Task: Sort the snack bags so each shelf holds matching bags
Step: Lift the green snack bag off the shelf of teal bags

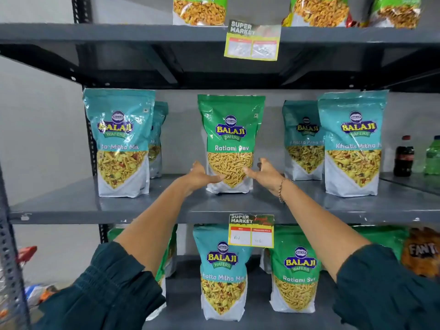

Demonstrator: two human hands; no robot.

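Note:
A green Ratlami Sev bag (230, 129) stands upright in the middle of the middle shelf (71, 206). My left hand (202, 176) and my right hand (266, 173) clasp its lower sides. Teal Khatta Mitha Mix bags stand on the same shelf, one at the left (120, 141), one at the right (352, 144), with further ones behind (302, 139). On the lower shelf a teal Khatta Mitha Mix bag (222, 272) stands beside a green Ratlami Sev bag (296, 275). More green bags (381, 236) sit behind my right arm.
The top shelf carries light-green bags (199, 9) of a yellow snack. Price tags (252, 40) hang from the shelf edges. A cola bottle (404, 157) and a green bottle (433, 156) stand at the right. An orange bag (421, 251) lies lower right.

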